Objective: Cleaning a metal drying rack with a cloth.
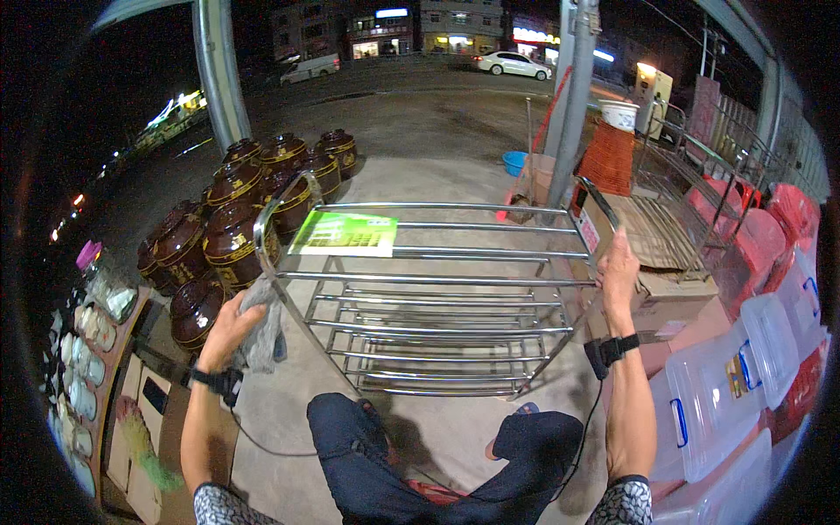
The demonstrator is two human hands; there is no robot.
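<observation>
A shiny metal tube rack (420,280) with several barred tiers stands on the floor in front of my knees. A green and white printed sheet (363,234) lies on its top bars, toward the left. My left hand (229,328) is closed on a crumpled grey cloth (262,328), beside the rack's left post. My right hand (618,269) is wrapped round the rack's right-hand end, just below the curved handle. The black bands on both wrists have cables running from them.
Brown glazed jars (236,241) cluster at the left. Bowls (80,385) and cardboard (140,446) lie nearer on that side. At the right are cardboard boxes (669,302), clear plastic bins (713,394) and stacked red stools (604,157). A metal post (573,96) and blue basin (514,162) stand beyond.
</observation>
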